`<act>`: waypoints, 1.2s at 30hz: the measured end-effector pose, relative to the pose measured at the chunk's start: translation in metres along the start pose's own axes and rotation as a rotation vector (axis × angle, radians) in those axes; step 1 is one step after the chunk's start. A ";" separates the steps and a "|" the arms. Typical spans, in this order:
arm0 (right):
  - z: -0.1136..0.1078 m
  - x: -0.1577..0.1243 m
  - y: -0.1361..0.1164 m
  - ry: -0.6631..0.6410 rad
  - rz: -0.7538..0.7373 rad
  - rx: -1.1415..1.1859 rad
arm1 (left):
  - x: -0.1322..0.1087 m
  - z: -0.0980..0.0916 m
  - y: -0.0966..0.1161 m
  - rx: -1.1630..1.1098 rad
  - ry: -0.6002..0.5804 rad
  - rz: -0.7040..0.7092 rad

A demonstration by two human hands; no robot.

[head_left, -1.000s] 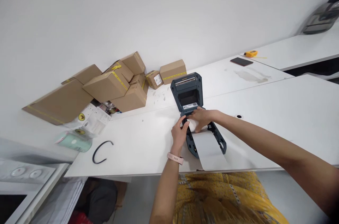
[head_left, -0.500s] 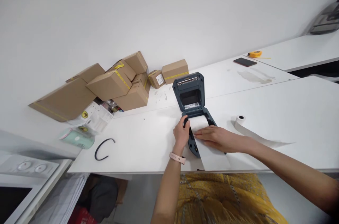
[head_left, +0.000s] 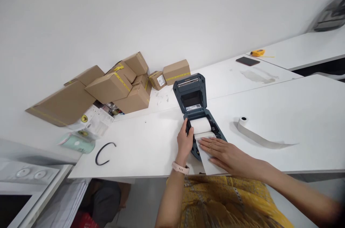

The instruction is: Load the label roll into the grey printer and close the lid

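A dark blue-grey label printer (head_left: pixel 201 93) stands on the white table with its lid swung up and back. Inside its bay sits a white paper roll (head_left: pixel 201 125), and the loose paper strip (head_left: pixel 209 161) runs out over the front toward the table edge. My left hand (head_left: pixel 184 140), with a pink band at the wrist, grips the left side of the printer, thumb over the rim. Flat on the strip, with fingers stretched out, lies my right hand (head_left: pixel 228 152). It covers the printer's front right part.
Right of the printer, a small paper roll (head_left: pixel 243 121) trails a curled strip. A phone (head_left: pixel 248 61) and yellow tape measure (head_left: pixel 258 52) lie farther back. Several cardboard boxes (head_left: pixel 107 88) are piled at back left. A black headband-like loop (head_left: pixel 98 154) and mint-green container (head_left: pixel 78 143) are at left.
My right hand has slid toward the table's front edge along the paper strip, uncovering more of the roll. The left hand stays at the printer's left side; its fingers have shifted slightly.
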State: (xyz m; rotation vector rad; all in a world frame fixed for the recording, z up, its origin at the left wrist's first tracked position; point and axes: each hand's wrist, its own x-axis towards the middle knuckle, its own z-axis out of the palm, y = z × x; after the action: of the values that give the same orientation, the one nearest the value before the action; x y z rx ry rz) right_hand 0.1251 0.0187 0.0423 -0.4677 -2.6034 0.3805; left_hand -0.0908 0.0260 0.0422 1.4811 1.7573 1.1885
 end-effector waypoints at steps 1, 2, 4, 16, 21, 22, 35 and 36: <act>0.001 0.000 -0.003 0.003 0.003 -0.003 | -0.004 0.001 0.000 -0.014 0.000 -0.018; 0.001 -0.001 -0.005 -0.001 0.005 -0.010 | -0.008 0.002 0.000 -0.025 -0.001 -0.037; 0.001 -0.002 -0.010 -0.023 0.013 -0.019 | -0.018 0.004 0.002 -0.043 -0.004 -0.072; -0.092 0.040 0.040 0.711 0.451 0.267 | -0.070 0.007 0.009 -0.314 -0.044 -0.221; -0.126 0.115 0.100 0.731 0.553 0.383 | -0.083 0.005 0.008 -0.425 -0.073 -0.230; -0.129 0.128 0.105 0.692 0.542 0.444 | -0.084 0.004 0.008 -0.437 -0.078 -0.222; -0.087 0.058 0.047 0.567 0.198 0.457 | -0.096 0.004 0.002 -0.599 -0.110 -0.270; -0.080 0.044 0.041 0.540 0.143 0.420 | -0.098 0.005 0.001 -0.617 -0.110 -0.264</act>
State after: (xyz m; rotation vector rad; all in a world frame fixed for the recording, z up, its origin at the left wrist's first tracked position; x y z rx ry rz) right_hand 0.1380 0.0873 0.1137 -0.5213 -1.9117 0.7184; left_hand -0.0620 -0.0664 0.0282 0.9018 1.2930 1.3178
